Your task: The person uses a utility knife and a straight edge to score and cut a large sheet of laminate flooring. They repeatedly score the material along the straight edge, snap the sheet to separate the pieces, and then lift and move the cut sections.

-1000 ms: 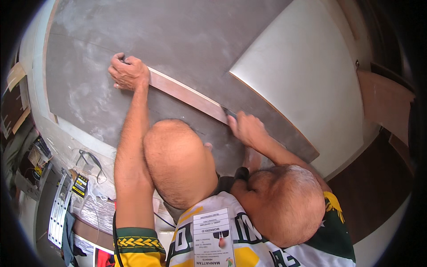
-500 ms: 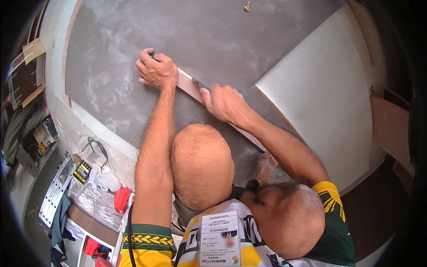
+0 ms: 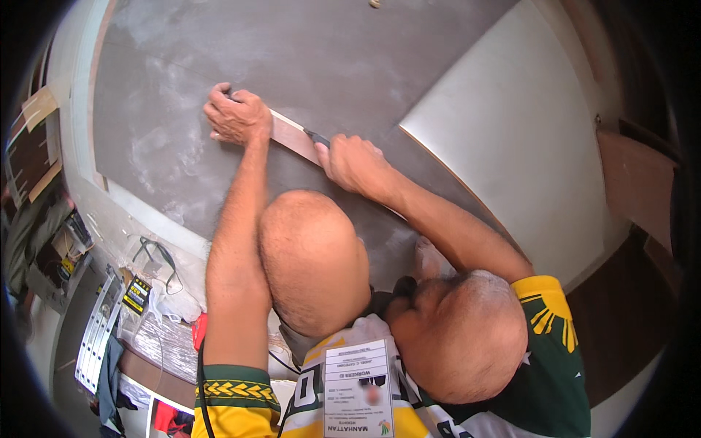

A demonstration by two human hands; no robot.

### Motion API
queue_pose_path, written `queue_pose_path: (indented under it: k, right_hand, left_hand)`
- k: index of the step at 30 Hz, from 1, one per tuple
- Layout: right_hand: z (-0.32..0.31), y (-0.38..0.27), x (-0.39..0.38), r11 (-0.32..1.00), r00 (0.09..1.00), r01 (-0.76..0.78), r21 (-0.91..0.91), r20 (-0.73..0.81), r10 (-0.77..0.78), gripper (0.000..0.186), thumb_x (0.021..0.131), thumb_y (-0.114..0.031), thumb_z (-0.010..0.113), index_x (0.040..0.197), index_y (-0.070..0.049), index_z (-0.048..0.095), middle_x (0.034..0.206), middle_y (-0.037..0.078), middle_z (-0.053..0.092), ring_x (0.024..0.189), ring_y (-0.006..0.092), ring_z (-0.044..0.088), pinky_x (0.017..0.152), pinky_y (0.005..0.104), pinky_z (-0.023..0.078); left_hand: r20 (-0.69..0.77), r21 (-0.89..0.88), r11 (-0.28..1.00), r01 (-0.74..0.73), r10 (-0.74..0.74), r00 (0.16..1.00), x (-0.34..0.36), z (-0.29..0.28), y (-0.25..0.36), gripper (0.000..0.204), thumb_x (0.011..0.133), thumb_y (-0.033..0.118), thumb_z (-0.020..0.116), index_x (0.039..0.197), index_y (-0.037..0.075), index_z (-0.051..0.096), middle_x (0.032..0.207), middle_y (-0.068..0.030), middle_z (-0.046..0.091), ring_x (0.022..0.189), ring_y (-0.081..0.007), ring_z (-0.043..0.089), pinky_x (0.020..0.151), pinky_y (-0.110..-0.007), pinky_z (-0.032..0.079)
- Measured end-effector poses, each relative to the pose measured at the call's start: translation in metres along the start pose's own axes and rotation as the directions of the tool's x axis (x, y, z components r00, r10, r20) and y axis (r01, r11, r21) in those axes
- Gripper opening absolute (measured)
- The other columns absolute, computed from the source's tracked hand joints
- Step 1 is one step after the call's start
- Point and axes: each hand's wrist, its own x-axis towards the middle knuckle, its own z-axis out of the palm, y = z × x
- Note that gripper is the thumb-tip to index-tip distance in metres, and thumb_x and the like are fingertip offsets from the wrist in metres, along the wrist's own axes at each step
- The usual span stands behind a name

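Observation:
A long, thin wooden strip (image 3: 290, 136) with a pale upper edge lies slantwise over the grey floor in front of me. My left hand (image 3: 238, 117) is closed around its far left end, fingers curled over it. My right hand (image 3: 354, 164) grips a dark-handled utility knife (image 3: 315, 138), whose front end meets the strip's upper edge. The blade itself is too small to make out. Beyond my right hand, its fist and forearm cover much of the strip, and a short part of the near end shows below the wrist.
My bent knees (image 3: 310, 252) rise close under the strip. A large pale panel (image 3: 511, 139) lies at the right. At the left are a metal ladder-like piece (image 3: 98, 328), a black and yellow box (image 3: 136, 294) and plastic wrap (image 3: 171, 343). A small brass-coloured object (image 3: 374, 4) sits at the top.
The whole view has shifted, so the floor and panel sit further left and higher. Both hands keep their grips, and the knife is slightly farther from my left hand along the strip.

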Motion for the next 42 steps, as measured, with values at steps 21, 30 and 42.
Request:
queue_pose_path:
  k: [21,30,42]
  right_hand:
    - [0.007,0.242,-0.262,0.843,0.848,-0.482,-0.239,0.115,0.518,0.054,0.103,-0.046,0.051,0.095,0.005,0.069,0.087,0.03,0.071,0.09,0.0486,0.07,0.082,0.0577,0.056]
    - [-0.004,0.2,-0.23,0.932,0.933,-0.345,-0.114,0.064,0.353,0.057,0.103,-0.046,0.049,0.099,0.008,0.068,0.086,0.032,0.071,0.086,0.0482,0.071,0.08,0.056,0.056]
    - [0.017,0.176,-0.167,0.974,0.974,-0.226,-0.007,0.034,0.226,0.055,0.104,-0.046,0.049,0.097,0.005,0.069,0.083,0.029,0.071,0.083,0.0487,0.07,0.076,0.0569,0.057]
  left_hand:
    - [-0.082,0.057,0.998,-0.025,0.03,0.996,0.008,0.012,-0.012,0.036,0.09,0.029,0.055,0.123,0.022,0.064,0.124,-0.0095,0.061,0.118,-0.0261,0.057,0.102,-0.052,0.034]
    - [-0.1,0.052,0.999,-0.013,0.019,0.995,0.009,0.016,-0.012,0.037,0.09,0.032,0.057,0.126,0.024,0.064,0.123,-0.0098,0.063,0.12,-0.0287,0.057,0.106,-0.055,0.032]
    - [-0.081,0.08,0.997,-0.008,0.014,0.997,0.006,0.018,-0.007,0.039,0.092,0.032,0.054,0.128,0.023,0.062,0.127,-0.0117,0.059,0.12,-0.0292,0.058,0.107,-0.055,0.033]
